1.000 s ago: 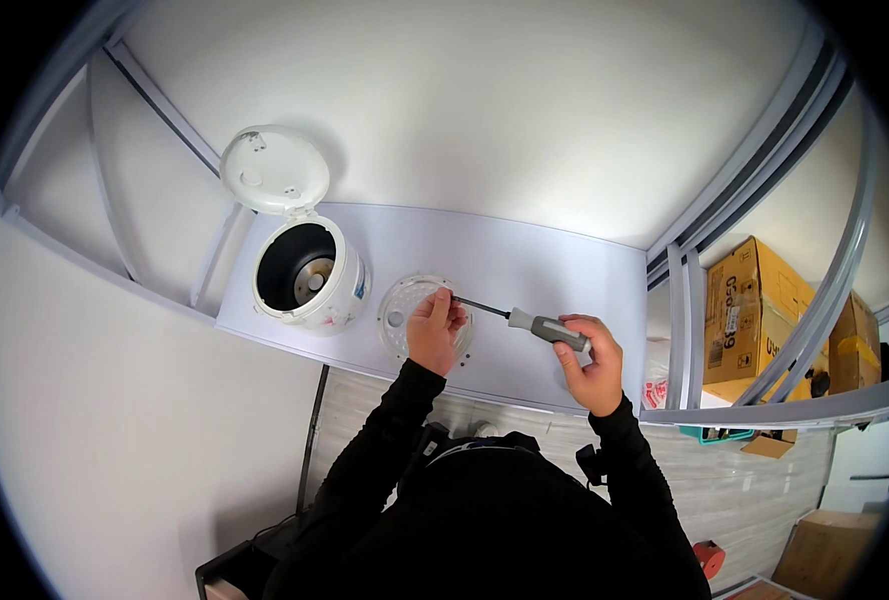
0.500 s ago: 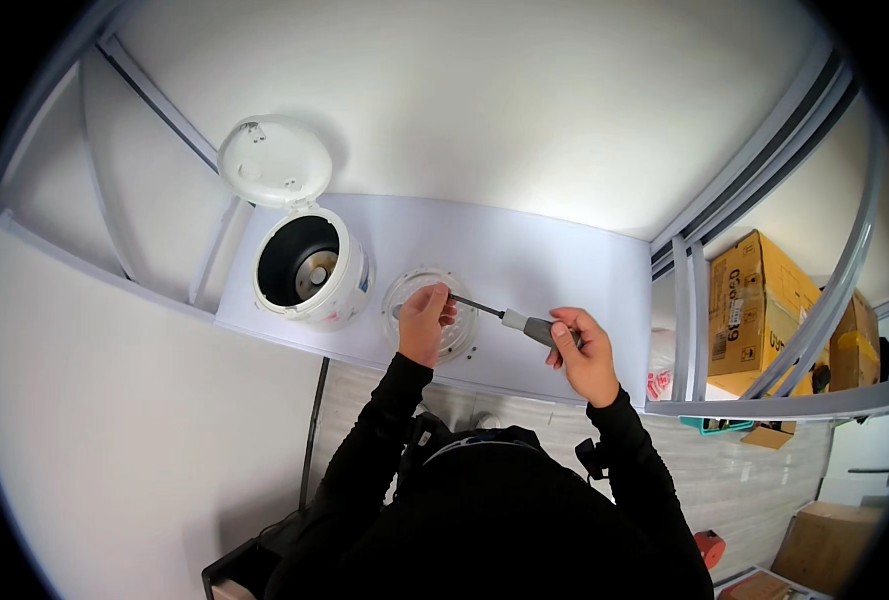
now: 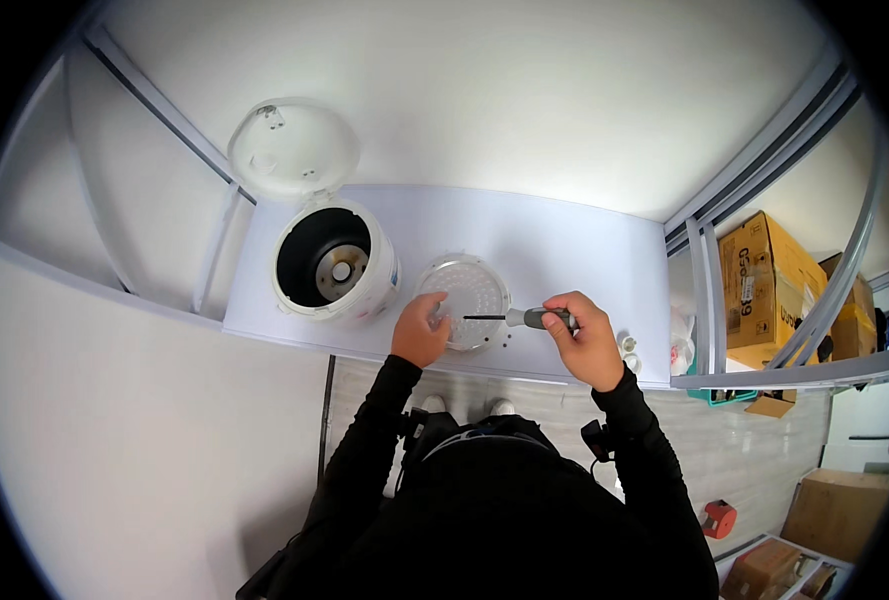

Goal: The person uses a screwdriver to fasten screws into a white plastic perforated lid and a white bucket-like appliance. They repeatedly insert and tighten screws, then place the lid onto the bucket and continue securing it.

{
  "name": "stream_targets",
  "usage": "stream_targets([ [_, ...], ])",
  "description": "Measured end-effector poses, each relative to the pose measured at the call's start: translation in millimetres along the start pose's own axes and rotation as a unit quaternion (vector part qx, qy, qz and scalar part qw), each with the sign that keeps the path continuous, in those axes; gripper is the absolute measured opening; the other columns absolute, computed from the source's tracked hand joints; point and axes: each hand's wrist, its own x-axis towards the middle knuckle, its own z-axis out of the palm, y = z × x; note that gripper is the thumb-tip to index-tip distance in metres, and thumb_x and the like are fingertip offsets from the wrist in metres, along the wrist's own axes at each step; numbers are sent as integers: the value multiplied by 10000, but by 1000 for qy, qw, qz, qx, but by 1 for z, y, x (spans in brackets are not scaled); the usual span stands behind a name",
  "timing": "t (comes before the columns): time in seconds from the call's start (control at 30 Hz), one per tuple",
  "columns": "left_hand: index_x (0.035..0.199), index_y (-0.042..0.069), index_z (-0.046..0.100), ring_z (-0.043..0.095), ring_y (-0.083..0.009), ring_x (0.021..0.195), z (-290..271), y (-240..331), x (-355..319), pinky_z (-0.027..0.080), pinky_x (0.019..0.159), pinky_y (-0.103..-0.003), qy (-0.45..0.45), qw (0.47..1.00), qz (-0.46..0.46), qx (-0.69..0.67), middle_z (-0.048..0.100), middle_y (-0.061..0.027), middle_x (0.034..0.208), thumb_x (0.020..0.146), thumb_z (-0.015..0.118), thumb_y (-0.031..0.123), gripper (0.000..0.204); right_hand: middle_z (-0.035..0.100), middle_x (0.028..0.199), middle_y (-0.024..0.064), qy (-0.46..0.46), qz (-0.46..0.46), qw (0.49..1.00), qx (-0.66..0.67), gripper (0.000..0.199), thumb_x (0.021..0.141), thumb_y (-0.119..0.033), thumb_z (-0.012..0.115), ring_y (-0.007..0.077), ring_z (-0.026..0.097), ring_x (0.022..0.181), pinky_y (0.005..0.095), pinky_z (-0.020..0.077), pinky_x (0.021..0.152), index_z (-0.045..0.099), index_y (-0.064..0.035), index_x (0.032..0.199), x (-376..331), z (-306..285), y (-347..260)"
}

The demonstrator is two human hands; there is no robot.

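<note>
While the person stands at the pale rectangular table, both hands work over a round white perforated plastic plate lying flat near the table's front edge, just right of the cooker. Left hand: fingers closed on the plate's lower left rim, pinning it to the surface. Right hand: clenched around the grey handle of a screwdriver with a thin dark shaft. That shaft lies nearly level, pointing left, with its tip over the plate's centre, just beside the left fingertips. Whether the tip touches the plate cannot be told.

A white cylindrical rice cooker stands left of the plate, close but apart from it, its round white lid hinged back upright and its dark inner well exposed with a metal disc at the bottom. 2 small white objects lie on the table right of the right hand. Brown cardboard boxes sit beyond the table's right end.
</note>
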Motion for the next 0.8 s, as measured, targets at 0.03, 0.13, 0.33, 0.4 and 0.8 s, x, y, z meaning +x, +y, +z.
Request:
stream_targets([
  [0.03, 1220, 57, 712, 664, -321, 1170, -5, -12, -1, 534, 989, -454, -26, 998, 46, 41, 715, -121, 1247, 835, 761, 114, 392, 696, 967, 143, -3, 3, 1000, -6, 181, 972, -96, 736, 227, 693, 775, 313, 553, 651, 662, -4, 1108, 0, 7, -8],
  [0.13, 1111, 90, 738, 626, -325, 1227, -18, -22, 0, 466, 1089, -496, -131, 976, 143, 102, 705, -90, 1269, 806, 756, 101, 306, 689, 954, 149, 3, 18, 1000, -22, 187, 956, -94, 752, 247, 702, 764, 324, 560, 637, 658, 1, 1087, -2, 28, -32],
  [0.33, 1045, 126, 754, 538, -292, 1374, -25, -46, -7, 335, 1214, -535, -192, 956, 186, 120, 698, -5, 1311, 813, 770, 125, 232, 677, 947, 121, 16, 25, 997, -78, 181, 953, -81, 757, 210, 652, 736, 302, 526, 595, 649, -11, 1081, -6, 65, -64],
  [0.4, 1057, 131, 764, 523, -283, 1391, -27, -48, -5, 321, 1227, -523, -204, 951, 198, 122, 688, 2, 1332, 832, 771, 145, 225, 675, 939, 134, 24, 22, 995, -93, 186, 948, -87, 760, 243, 667, 717, 321, 541, 597, 648, -5, 1072, -6, 76, -73],
  [0.8, 1123, 166, 806, 555, -265, 1365, -32, -71, 3, 345, 1185, -491, -204, 937, 260, 111, 710, 10, 1339, 867, 773, 298, 289, 664, 919, 152, 57, 25, 985, -159, 186, 919, -85, 766, 303, 680, 658, 380, 544, 599, 652, -9, 1046, -13, 124, -85],
])
